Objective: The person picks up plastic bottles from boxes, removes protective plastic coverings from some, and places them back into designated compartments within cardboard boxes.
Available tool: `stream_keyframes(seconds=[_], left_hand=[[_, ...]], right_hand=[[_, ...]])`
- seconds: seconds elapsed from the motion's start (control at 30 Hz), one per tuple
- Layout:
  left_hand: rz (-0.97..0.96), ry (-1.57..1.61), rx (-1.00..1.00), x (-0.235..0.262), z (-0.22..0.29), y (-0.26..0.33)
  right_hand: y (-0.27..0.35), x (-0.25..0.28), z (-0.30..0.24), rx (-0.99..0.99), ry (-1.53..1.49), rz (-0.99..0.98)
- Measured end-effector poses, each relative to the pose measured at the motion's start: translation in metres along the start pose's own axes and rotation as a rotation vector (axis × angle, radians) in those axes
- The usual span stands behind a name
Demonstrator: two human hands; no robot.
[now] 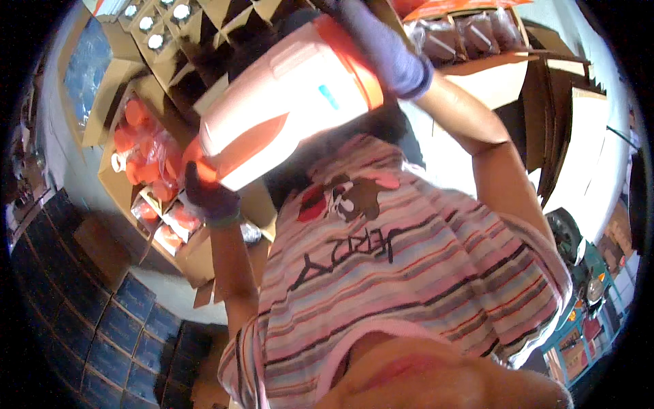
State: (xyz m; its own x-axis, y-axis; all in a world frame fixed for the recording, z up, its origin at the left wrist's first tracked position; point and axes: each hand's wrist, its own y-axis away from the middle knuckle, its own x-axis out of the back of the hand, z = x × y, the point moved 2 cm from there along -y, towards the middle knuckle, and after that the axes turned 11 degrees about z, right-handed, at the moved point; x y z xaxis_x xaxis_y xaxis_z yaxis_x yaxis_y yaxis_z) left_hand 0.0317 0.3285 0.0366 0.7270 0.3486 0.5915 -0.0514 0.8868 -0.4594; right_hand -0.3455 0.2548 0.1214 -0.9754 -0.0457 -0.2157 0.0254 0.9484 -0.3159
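Observation:
Across the front of my body, both gloved hands hold a large white and orange jug (pixel 272 102) tilted on its side. It has a white body with an orange band at each end and a small blue mark on its side. My left hand (pixel 208 194), in a dark purple-grey glove, grips the orange narrower end at the lower left. My right hand (pixel 392 51), in a purple glove, is closed round the orange wider end at the upper right. Most of the fingertips are hidden behind the jug.
An open carton (pixel 112 180) at left holds several orange parts in clear plastic. Behind it, a divided carton (pixel 218 31) has several white-topped items. Plastic-wrapped pieces (pixel 477 34) fill a carton at upper right, beside flattened cardboard (pixel 555 129). Dark boxes (pixel 122 334) are stacked at lower left.

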Motion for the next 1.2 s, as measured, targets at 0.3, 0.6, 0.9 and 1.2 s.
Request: stream_keyframes(seconds=[0.3, 0.6, 0.9, 1.2], left_hand=[[0.074, 0.005, -0.178, -0.013, -0.001, -0.013], [0.169, 0.490, 0.623, -0.005, -0.025, -0.001], [-0.001, 0.659, 0.590, -0.007, -0.008, -0.003], [-0.176, 0.758, 0.807, 0.017, 0.015, -0.022]], right_hand=[[0.007, -0.002, 0.008, 0.016, 0.161, 0.083], [0.002, 0.028, -0.014, 0.019, 0.669, 0.091], [0.010, 0.005, 0.036, -0.093, 0.346, 0.145], [0.036, 0.008, -0.032, 0.405, 0.433, -0.199]])
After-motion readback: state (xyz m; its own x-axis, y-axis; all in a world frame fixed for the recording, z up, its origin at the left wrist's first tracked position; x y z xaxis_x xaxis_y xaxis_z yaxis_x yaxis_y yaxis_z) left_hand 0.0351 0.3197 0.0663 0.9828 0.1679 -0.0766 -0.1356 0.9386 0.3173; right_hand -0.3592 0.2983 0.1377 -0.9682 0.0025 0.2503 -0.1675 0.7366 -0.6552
